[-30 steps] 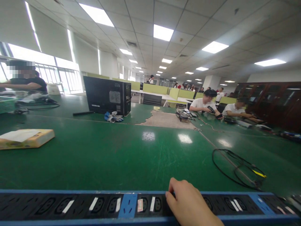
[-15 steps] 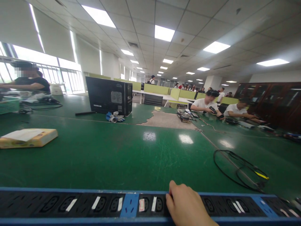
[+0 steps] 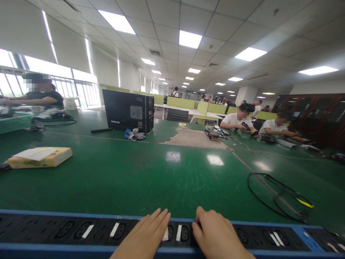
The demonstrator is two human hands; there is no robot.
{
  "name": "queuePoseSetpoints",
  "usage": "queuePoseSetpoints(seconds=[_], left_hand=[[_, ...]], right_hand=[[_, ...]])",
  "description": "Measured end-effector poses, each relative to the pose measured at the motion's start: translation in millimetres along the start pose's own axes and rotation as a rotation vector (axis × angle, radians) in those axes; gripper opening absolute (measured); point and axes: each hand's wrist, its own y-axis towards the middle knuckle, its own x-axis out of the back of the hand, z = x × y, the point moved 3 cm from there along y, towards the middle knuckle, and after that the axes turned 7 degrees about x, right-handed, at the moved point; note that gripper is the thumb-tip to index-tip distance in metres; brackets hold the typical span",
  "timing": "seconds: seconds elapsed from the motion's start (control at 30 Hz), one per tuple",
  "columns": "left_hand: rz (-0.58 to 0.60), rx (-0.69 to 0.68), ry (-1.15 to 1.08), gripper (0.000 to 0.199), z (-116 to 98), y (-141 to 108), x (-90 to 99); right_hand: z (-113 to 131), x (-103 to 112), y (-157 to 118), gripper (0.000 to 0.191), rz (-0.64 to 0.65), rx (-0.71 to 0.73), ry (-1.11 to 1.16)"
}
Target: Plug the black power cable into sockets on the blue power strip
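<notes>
A long blue and black power strip point(image 3: 101, 230) runs across the near edge of the green table. My left hand point(image 3: 147, 233) lies flat on it, fingers stretched forward and close together over the sockets. Beside it, my right hand point(image 3: 215, 232) rests on the strip with its fingers curled; whatever they hold, if anything, is hidden beneath the hand. White paper labels show on the sockets between and beside the hands.
A tissue pack point(image 3: 43, 157) lies at the left, near a green basket point(image 3: 16, 123). Farther back stand a black computer case point(image 3: 126, 110) and crumpled gloves point(image 3: 134, 134). A black cable point(image 3: 272, 194) is coiled at the right. People sit beyond the table's far sides.
My left hand has come into view and now lies on the strip. My right hand stays on the strip. The view has shifted slightly, moving the surroundings rightward.
</notes>
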Motion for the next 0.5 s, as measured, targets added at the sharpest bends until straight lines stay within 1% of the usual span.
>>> queuePoseSetpoints(seconds=[0.07,0.13,0.27,0.33,0.4,0.43,0.5], left_hand=[[0.030,0.016,0.045,0.074,3.9,-0.4,-12.2],[0.036,0.010,0.067,0.074,7.9,-2.2,-19.7],[0.033,-0.034,0.052,0.074,17.6,-2.0,-24.0],[0.034,-0.030,0.019,0.072,20.7,-0.9,-21.4],[0.038,-0.006,-0.058,0.072,17.2,-1.0,-14.4],[0.025,0.018,-0.124,0.072,11.8,-1.4,-9.0],[-0.012,0.085,-0.319,0.065,-7.4,-2.2,3.5]], right_hand=[[-0.7,-0.1,-0.3,0.030,0.003,-0.007,0.018],[-1.1,-0.5,0.2,0.029,0.000,-0.009,0.027],[-2.8,4.1,0.1,0.026,-0.021,-0.007,0.040],[-5.5,12.4,-3.6,0.022,-0.056,-0.026,0.077],[-8.2,23.4,-10.0,0.019,-0.118,-0.041,0.126],[-8.8,28.3,-13.6,0.018,-0.148,-0.039,0.149],[-7.2,34.1,-19.9,0.018,-0.188,-0.001,0.184]])
